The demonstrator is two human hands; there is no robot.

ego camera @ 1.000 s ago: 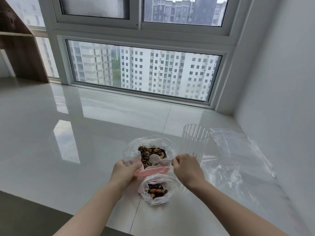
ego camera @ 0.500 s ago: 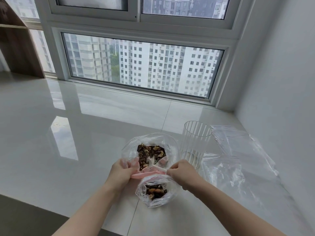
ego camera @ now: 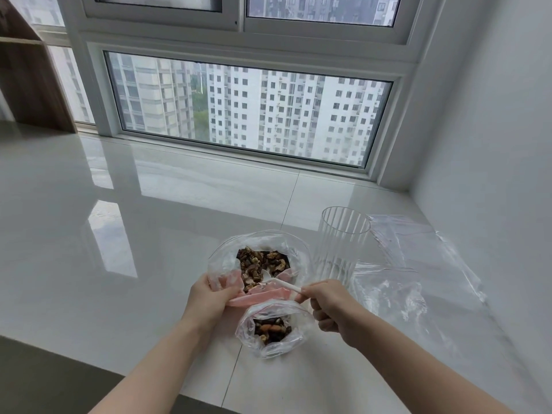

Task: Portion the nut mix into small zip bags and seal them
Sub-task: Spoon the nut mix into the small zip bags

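1. One white desk [ego camera: 149, 234] carries all things.
2. Two empty zip bags [ego camera: 418, 264] lie at the right, beside one ribbed clear cup [ego camera: 340, 249].
3. One large nut-mix bag [ego camera: 260, 258] stands open, just behind one small zip bag [ego camera: 273, 328].
4. The left hand [ego camera: 209, 300] has its fingers curled, pinching the small bag's pink rim.
5. The right hand [ego camera: 331, 306] grips one white spoon [ego camera: 280, 283]; its bowl points left into the nuts.

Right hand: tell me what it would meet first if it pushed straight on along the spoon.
Probably the nut mix in the large bag: the right hand aims the white spoon there, though depth is unclear.
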